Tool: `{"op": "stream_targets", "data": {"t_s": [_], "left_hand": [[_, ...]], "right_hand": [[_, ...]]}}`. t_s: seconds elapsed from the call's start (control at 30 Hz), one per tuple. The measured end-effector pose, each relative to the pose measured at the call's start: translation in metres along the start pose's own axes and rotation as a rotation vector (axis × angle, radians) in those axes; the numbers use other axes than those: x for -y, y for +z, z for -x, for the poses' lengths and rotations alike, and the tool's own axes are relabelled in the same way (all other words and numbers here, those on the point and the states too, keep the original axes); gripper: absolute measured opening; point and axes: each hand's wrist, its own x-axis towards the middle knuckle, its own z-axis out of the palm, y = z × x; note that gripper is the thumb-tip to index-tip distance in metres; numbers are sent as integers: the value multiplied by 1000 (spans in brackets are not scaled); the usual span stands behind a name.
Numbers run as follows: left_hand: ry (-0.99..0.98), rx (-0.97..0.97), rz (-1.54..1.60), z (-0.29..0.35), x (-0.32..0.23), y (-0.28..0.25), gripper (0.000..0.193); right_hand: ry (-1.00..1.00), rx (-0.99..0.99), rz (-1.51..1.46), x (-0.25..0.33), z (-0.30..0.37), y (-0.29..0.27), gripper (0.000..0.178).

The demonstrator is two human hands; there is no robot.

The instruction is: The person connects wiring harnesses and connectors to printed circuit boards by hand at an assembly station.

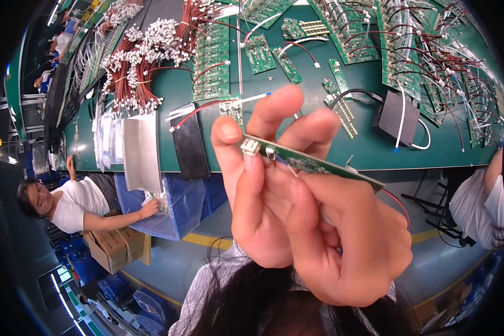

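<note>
Close in front of me, a narrow green circuit board [319,166] is held up at a tilt, with its left end higher. My left hand [252,207] pinches that end between thumb and finger beside a white connector [250,147]; its other fingers curl behind the board. My right hand [353,241] is closed just under the board, thumb and index finger pinched on a thin wire near the small parts. A red wire [397,204] curves out past the right knuckles. The board's underside and most of the wire are hidden by my fingers.
On the green table [168,147] lie wired circuit boards [213,61], bundles of red wires with white connectors [137,70], a black phone-like slab [190,143], a dark box with a cable [397,119] and a metal tray [141,154]. Another person [67,204] reaches into a blue bin at left.
</note>
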Motion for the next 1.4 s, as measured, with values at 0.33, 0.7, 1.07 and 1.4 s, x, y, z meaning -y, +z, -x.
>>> {"op": "stream_targets", "data": {"t_s": [0.33, 0.7, 1.07, 1.4], "left_hand": [[-30, -214, -174, -1, 4, 5, 21], [-77, 136, -302, -5, -2, -7, 25], [-44, 232, -464, -7, -4, -12, 21], [-47, 244, -552, -4, -4, -12, 26]], "right_hand": [[-25, 28, 8, -1, -4, -4, 8], [-63, -77, -61, -14, 5, 6, 7], [-58, -76, -45, -15, 5, 4, 8], [-78, -100, -30, -16, 6, 2, 8]]}}
